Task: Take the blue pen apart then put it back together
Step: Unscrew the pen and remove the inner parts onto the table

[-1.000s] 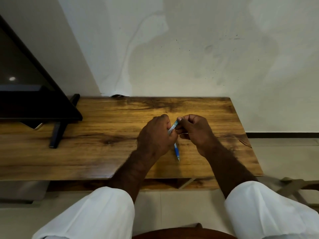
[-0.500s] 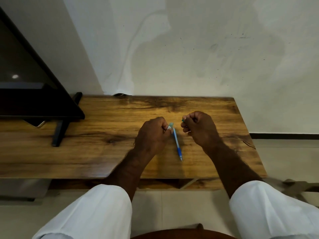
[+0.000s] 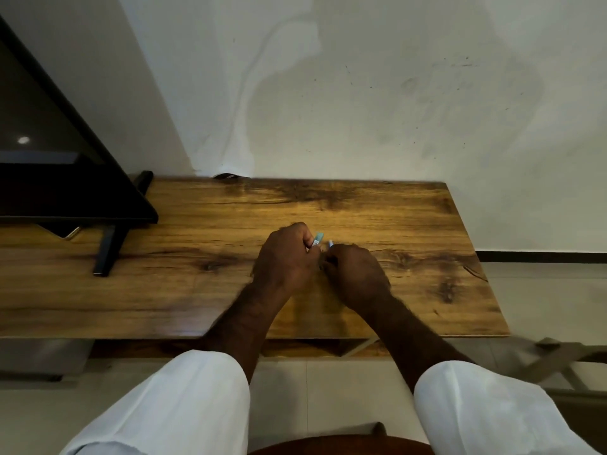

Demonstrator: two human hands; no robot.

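Blue pen [image 3: 317, 240] mostly hidden inside closed left hand [image 3: 285, 257]; right hand [image 3: 356, 270] clenched around a pale tip [image 3: 330, 244].

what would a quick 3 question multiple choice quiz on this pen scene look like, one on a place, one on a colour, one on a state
1. Where does the black screen stand on the wooden table?
A. At its left end
B. At its right end
C. In the middle, under the hands

2. What colour is the pen piece sticking out of the left hand?
A. Red
B. Light blue-green
C. Yellow

3. How are the two hands?
A. Both flat and open on the table
B. Left hand and right hand both closed, close together
C. One raised toward the wall

Answers: 1 A, the screen and its stand sit at the left end. 2 B, a pale blue-green end shows above the fist. 3 B, both are curled shut and nearly meet.
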